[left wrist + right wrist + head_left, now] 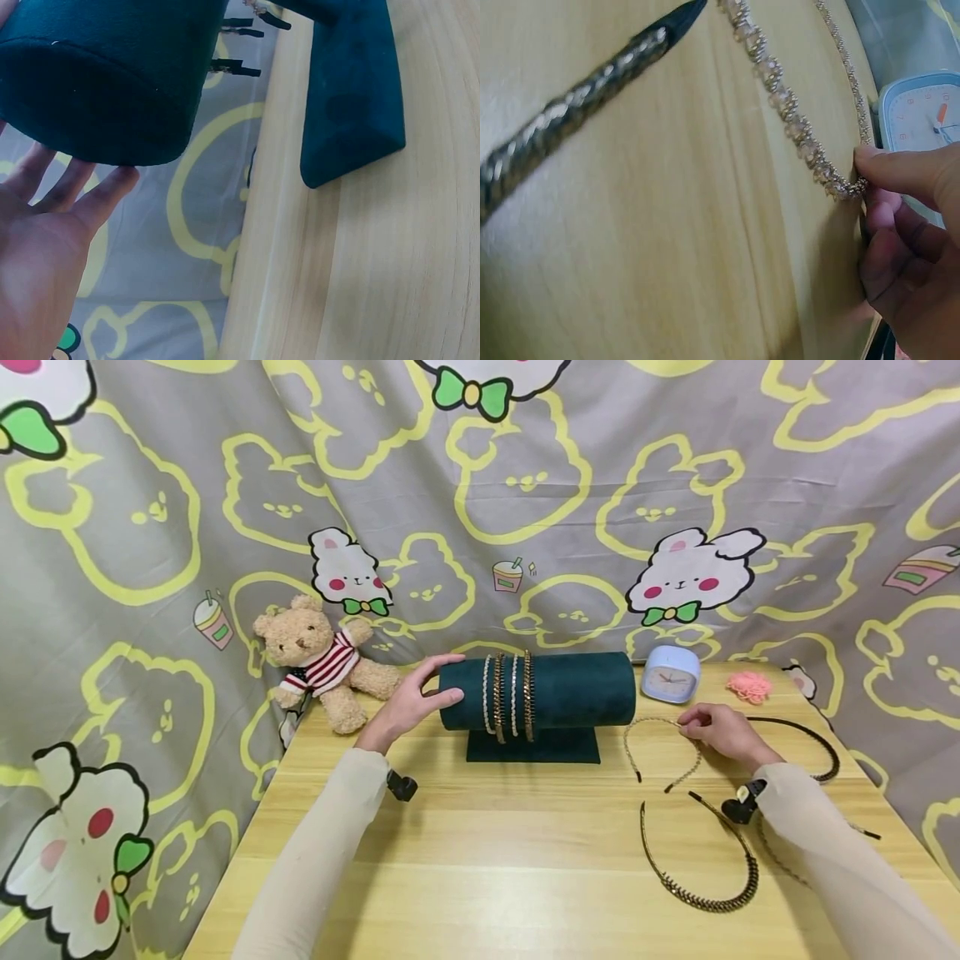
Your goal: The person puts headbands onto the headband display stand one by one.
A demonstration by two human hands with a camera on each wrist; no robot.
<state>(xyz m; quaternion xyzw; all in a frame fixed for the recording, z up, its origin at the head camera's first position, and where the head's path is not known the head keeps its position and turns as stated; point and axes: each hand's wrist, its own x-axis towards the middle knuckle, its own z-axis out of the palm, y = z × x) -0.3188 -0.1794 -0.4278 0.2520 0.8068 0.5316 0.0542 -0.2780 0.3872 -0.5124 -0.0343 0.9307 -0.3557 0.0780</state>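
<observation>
A dark green velvet headband display stand (581, 689) has a horizontal roll over a flat base (352, 90). Several headbands (498, 702), white and bronze, sit around the roll's left half. My left hand (408, 703) holds the roll's left end, thumb in front and fingers over the top and behind. To the right of the stand, my right hand (722, 733) pinches a beaded headband (784, 101) at the top of its curve, between thumb and fingertips. Its two dark-tipped ends point towards me, low over the table.
A bronze headband (708, 906) lies in front of my right wrist. A black headband (813, 739) and another thin headband (783, 864) lie partly under my right arm. Behind are a blue clock (671, 675) and a pink yarn-like bundle (748, 687). A teddy bear (322, 660) sits back left.
</observation>
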